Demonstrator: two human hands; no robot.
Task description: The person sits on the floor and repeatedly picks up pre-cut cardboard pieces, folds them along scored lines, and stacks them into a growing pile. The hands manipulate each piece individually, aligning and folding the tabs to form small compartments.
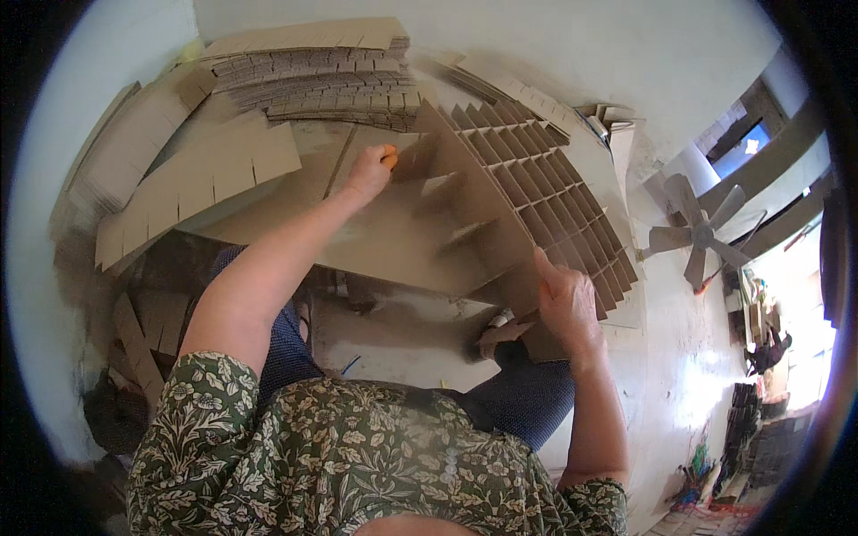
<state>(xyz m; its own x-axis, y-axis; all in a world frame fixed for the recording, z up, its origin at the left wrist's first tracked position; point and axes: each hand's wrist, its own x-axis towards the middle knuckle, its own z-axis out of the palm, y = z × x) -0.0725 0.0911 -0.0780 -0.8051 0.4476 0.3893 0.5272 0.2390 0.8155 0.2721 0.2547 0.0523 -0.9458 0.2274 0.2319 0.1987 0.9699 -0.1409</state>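
Note:
A brown cardboard divider grid (550,192) with many square cells leans at the right of the work surface. A long slotted cardboard strip (487,183) forms its left side, and several blurred cross strips (469,234) stick out leftward from it. My right hand (569,308) grips the near end of this grid, thumb along the long strip. At the far end my left hand (368,176) is closed, with orange covers on its fingertips. It appears to pinch the end of a blurred cross strip (416,157); the exact contact is hard to see.
Stacked slotted cardboard strips (322,85) lie at the back, with more piles (147,143) at the left. One loose strip (201,183) rests nearer me. Other cardboard pieces (527,98) lie behind the grid. A fan (702,234) stands at the right.

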